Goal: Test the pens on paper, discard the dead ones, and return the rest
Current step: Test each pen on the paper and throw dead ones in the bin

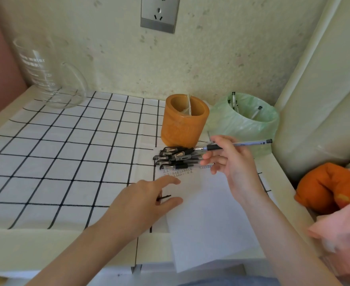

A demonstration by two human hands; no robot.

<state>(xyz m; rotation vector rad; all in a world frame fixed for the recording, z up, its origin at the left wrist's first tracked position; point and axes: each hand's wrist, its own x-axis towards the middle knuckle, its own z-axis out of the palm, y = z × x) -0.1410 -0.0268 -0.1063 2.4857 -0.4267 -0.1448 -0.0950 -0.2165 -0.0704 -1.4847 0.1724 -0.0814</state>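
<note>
Pinched between the thumb and fingers of the right hand (231, 162), a slim pen with a clear bluish barrel and a black rubber grip (242, 144) hangs in the air above the table. The fingers close on the black grip section. Its long axis runs almost level, left to right. The metal tip points left, and the dark blunt end points right.

Directly below the hand, and reaching toward the person, lies a white sheet of paper (211, 223). Small rows of dark test marks (178, 172) show near its far end. The tip does not touch the sheet.

The left hand (149, 201) rests flat on the paper's left edge, fingers straight and spread, gripping nothing. A small black item (165, 196) lies between its thumb and forefinger; what it is cannot be told.

A loose pile of black-capped clear pens (176, 158) lies on the far end of the paper, just left of the right hand. Beyond the pile stands a round orange pen holder (184, 124). To its right is a small bin lined with a pale green plastic bag (250, 122), with a few pens (235, 102) inside.

Whichever step comes next, the right hand is the nearer one. A test stroke would mean tilting the tip down onto the sheet. The bin sits just beyond the pen's blunt end.
</note>
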